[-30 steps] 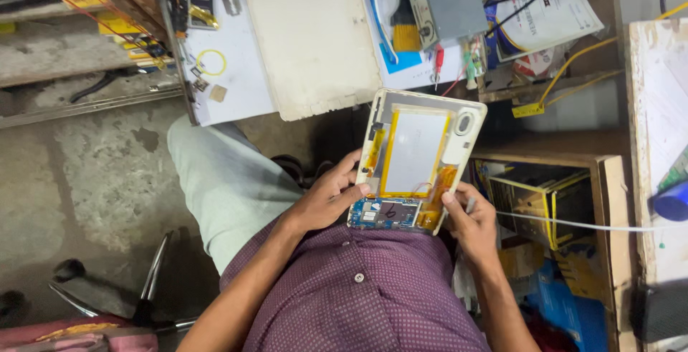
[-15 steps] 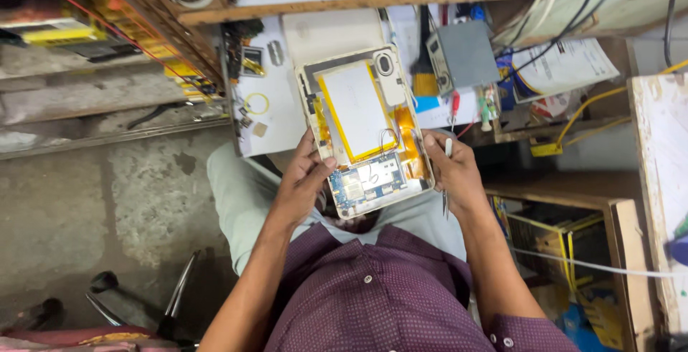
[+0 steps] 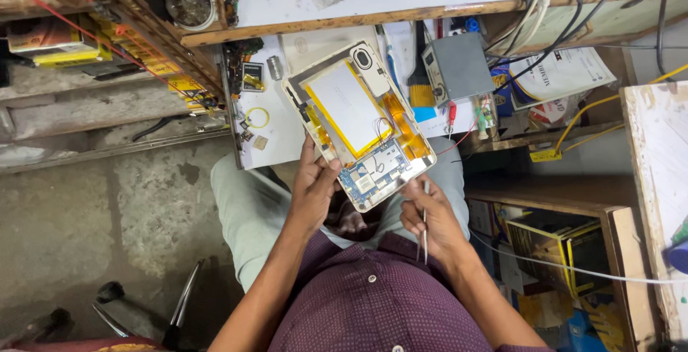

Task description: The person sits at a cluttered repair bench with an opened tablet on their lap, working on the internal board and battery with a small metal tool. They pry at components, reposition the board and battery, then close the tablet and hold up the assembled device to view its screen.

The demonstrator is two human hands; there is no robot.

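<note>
Two hands: left hand (image 3: 313,193) gripping opened tablet (image 3: 358,123), right hand (image 3: 430,217) pinching tweezers (image 3: 423,232)

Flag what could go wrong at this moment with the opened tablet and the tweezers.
The tablet is held over the lap by the left hand at one edge only, so it could tip or drop. The right hand holds tweezers close to the bare circuit board; a slip might scratch parts or snag the thin wires beside the battery.

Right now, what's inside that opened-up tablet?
Inside the opened tablet you can see a flat silvery battery, orange ribbon strips and a blue circuit board. What's underneath the battery is covered.
</note>
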